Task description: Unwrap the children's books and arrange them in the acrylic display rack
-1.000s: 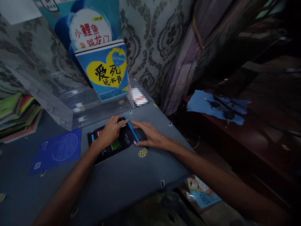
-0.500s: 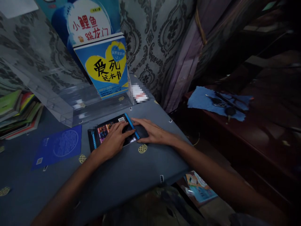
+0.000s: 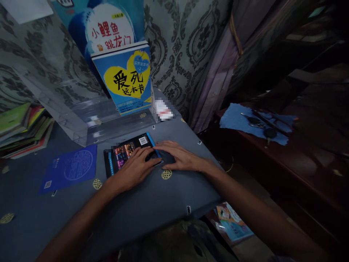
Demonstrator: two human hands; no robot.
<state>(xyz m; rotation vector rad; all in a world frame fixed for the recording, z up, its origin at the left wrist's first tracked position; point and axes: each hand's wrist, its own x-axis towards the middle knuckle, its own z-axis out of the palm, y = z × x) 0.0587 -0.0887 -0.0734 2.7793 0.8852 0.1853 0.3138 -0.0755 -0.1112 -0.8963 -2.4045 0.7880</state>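
A black book (image 3: 142, 141) with a blue edge strip, a barcode and small colour pictures lies flat on the grey tablecloth. My left hand (image 3: 135, 163) rests over its near right part, fingers stretched and thumb apart. On the book's right edge are the fingertips of my right hand (image 3: 181, 157), whose thumb is spread away from its fingers. Both hands are open, and they hide part of the cover. Left of this book lies a blue-violet booklet (image 3: 71, 168) with a printed circle. Behind, a blue book with a yellow heart (image 3: 128, 82) stands in a clear plastic rack (image 3: 77, 129).
A taller blue book (image 3: 109, 23) stands behind the heart book. Several books (image 3: 24, 131) are stacked at the far left. Beyond the table's right edge, a blue cloth (image 3: 234, 118) holds glasses and small items on a dark red surface. A picture book (image 3: 234, 223) lies lower down.
The view has shifted slightly, so most things appear a little further right. My left fingers now reach closer to the book's right edge and my right hand. The book stays flat on the table.
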